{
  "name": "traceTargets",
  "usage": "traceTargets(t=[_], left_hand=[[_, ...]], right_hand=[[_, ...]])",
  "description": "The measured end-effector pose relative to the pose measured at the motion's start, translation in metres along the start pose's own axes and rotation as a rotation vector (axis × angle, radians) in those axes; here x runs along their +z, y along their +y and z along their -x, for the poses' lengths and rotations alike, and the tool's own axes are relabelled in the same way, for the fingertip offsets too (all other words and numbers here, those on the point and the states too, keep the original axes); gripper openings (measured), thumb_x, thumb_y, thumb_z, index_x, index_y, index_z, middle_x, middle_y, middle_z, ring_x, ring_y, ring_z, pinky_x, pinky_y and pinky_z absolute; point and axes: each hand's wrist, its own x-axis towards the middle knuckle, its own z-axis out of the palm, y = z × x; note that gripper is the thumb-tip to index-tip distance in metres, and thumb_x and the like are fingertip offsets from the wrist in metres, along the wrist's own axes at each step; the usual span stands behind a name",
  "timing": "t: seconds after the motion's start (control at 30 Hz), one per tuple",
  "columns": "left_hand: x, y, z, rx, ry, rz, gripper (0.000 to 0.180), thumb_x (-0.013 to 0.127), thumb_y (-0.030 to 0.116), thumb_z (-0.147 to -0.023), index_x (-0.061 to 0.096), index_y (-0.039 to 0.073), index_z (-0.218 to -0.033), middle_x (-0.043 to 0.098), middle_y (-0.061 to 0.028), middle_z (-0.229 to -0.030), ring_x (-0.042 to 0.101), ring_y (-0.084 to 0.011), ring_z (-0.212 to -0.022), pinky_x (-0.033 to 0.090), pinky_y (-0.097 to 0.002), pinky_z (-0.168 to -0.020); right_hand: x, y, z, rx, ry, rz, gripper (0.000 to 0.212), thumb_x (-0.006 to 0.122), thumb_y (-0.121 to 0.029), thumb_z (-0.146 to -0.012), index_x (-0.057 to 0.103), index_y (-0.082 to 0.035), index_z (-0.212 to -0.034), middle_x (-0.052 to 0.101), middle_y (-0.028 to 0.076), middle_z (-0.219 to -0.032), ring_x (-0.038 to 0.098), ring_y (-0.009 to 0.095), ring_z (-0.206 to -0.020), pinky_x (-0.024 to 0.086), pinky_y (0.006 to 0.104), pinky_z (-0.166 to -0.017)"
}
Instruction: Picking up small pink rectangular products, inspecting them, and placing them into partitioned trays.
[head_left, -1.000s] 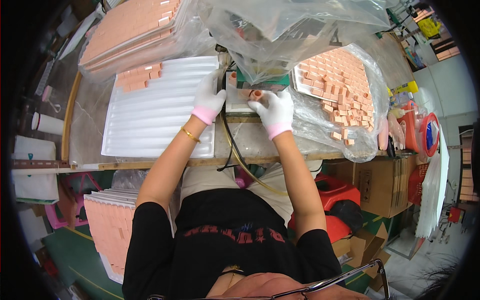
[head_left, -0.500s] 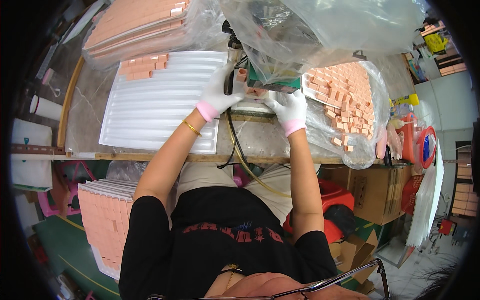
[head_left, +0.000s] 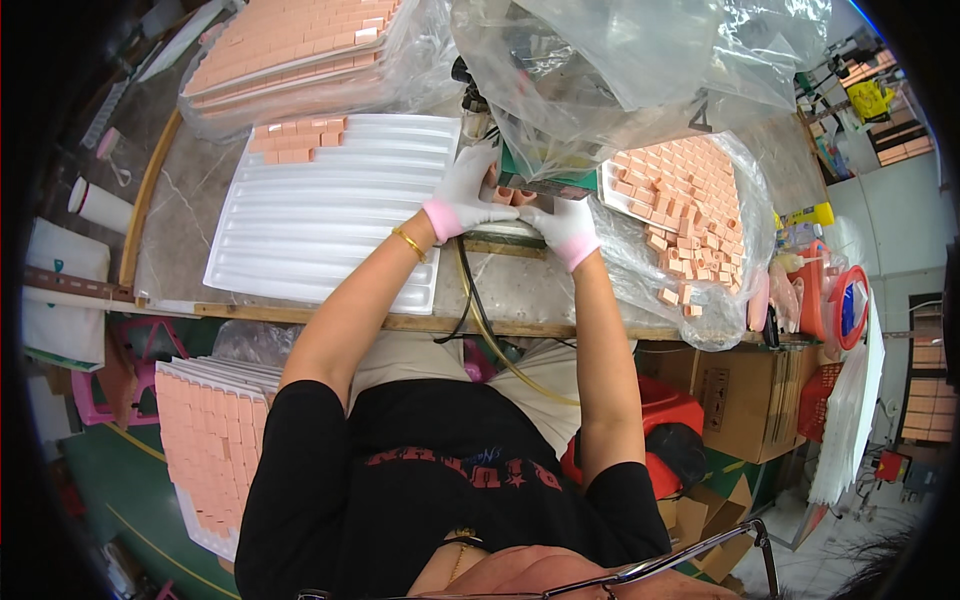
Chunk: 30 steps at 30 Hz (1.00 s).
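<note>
Left hand and right hand gloved, fingertips meeting, forearms extended

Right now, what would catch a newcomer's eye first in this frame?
The two white-gloved hands, left hand and right hand, meet at the bench's middle over a few small orange-pink blocks. To their left lies a large white ribbed tray, nearly bare. To their right, a tray heaped with the same blocks sits in clear plastic.
</note>
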Motion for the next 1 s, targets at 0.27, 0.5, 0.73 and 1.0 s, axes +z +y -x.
traceTargets(t=[0.27,0.5,0.73,1.0], left_hand=[[-0.012,0.031,0.043,-0.171,-0.007,0.257,0.087,0.085,0.039,-0.061,0.043,-0.003,-0.125,0.058,-0.0167,-0.112,0.058,-0.0244,-0.103,0.045,-0.0325,-0.091],[0.017,0.045,0.083,-0.216,0.099,0.813,0.058,0.079,0.016,-0.071,0.048,0.001,-0.118,0.058,-0.0082,-0.108,0.056,-0.0136,-0.1,0.047,-0.0303,-0.091],[-0.071,0.081,0.165,-0.623,0.311,0.829,0.062,0.077,0.005,-0.072,0.043,-0.002,-0.122,0.059,-0.0094,-0.104,0.057,-0.0157,-0.096,0.053,-0.0301,-0.075],[-0.294,0.172,0.443,-1.132,0.604,-0.568,0.057,0.074,0.02,-0.073,0.046,0.002,-0.12,0.061,-0.0111,-0.104,0.06,-0.0217,-0.099,0.047,-0.0325,-0.09]], right_hand=[[0.012,-0.013,0.032,-0.029,-0.03,-0.137,0.062,0.078,-0.018,-0.07,0.05,0.002,-0.121,0.059,0.015,-0.113,0.058,0.023,-0.102,0.046,0.0336,-0.089],[0.015,-0.041,0.057,0.184,-0.312,-0.457,0.06,0.074,-0.014,-0.077,0.044,0.003,-0.126,0.057,0.01,-0.117,0.056,0.019,-0.106,0.043,0.0332,-0.095],[0.043,-0.053,0.052,0.155,-0.491,-0.54,0.067,0.07,-0.02,-0.081,0.036,0.0,-0.135,0.05,0.01,-0.118,0.054,0.019,-0.097,0.043,0.0317,-0.089],[0.111,-0.074,0.037,0.033,-0.687,-0.53,0.073,0.079,-0.019,-0.072,0.04,-0.001,-0.132,0.051,0.01,-0.117,0.05,0.018,-0.105,0.039,0.0317,-0.094]])
